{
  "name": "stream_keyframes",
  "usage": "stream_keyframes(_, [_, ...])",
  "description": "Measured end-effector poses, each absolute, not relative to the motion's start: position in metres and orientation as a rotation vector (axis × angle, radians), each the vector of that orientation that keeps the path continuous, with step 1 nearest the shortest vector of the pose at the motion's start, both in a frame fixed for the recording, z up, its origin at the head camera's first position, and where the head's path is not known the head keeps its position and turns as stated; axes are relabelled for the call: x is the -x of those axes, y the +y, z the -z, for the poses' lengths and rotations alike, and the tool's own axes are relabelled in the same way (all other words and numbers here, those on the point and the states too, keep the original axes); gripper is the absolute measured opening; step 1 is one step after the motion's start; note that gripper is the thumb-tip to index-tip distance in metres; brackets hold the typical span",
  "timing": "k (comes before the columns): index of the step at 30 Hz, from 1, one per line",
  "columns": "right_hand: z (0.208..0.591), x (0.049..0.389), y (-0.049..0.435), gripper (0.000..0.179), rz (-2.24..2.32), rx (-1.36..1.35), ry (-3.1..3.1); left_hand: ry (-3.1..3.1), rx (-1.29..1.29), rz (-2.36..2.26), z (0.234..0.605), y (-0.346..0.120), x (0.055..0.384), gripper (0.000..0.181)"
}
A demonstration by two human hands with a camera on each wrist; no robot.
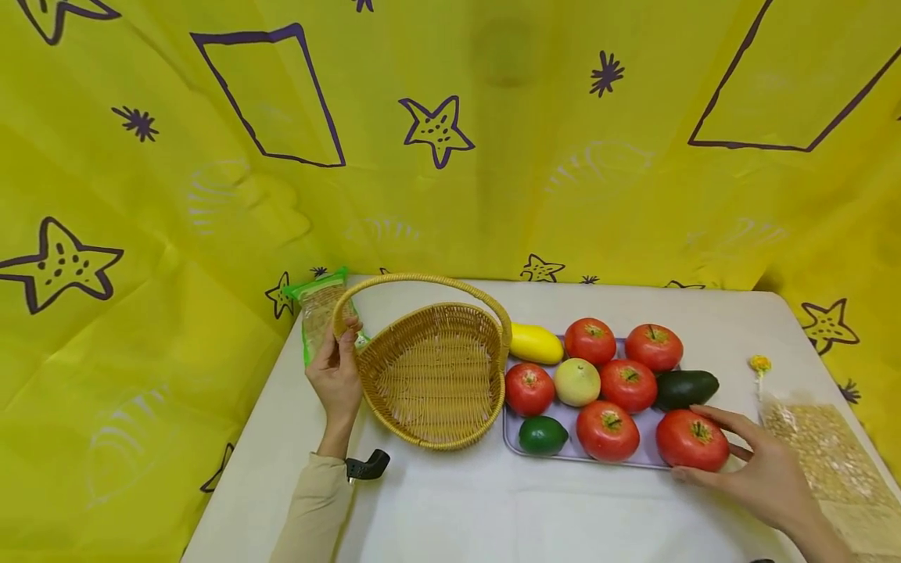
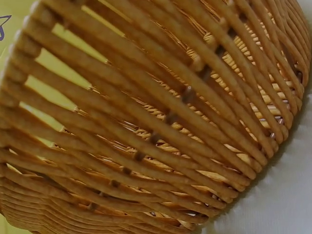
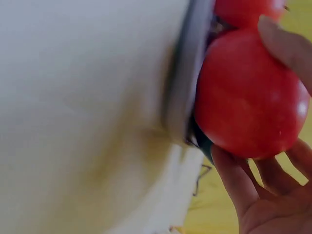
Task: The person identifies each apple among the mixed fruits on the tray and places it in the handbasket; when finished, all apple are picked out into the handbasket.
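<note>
You seem at the grasping step: your right hand (image 1: 763,469) curls its fingers round the near-right tomato (image 1: 693,444) on the tray (image 1: 649,447) (your left hand (image 1: 339,379) grips the basket handle (image 1: 422,277)). Lifting would call for a snug hold.

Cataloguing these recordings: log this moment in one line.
left hand: holds basket; right hand: grips tomato at corner of tray; tray: other produce

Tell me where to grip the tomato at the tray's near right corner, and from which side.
Take the corner tomato round its widest part, probably from the right: it is round, another tomato sits to its left and a dark green vegetable behind, but no fruit crowds its right.
</note>
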State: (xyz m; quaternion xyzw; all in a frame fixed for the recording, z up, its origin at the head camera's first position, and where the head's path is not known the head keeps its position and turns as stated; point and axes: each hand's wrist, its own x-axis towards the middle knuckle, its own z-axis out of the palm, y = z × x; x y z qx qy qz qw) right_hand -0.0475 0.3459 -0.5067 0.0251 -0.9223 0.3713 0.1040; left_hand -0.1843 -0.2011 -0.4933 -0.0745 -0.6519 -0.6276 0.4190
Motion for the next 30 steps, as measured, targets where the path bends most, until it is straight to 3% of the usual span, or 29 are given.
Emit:
stream_keyframes(11, [0.48,0.043,0.348,0.086,-1.278,0.076,-2.78,-1.628,0.166,1.563,0.493,-0.201,0.184,0.031])
stream_keyframes(30, [0.455,0.078,0.301,0.086,-1.451,-0.207,-2.548,-1.644,0.149,1.561,0.492,-0.199,0.185,0.028])
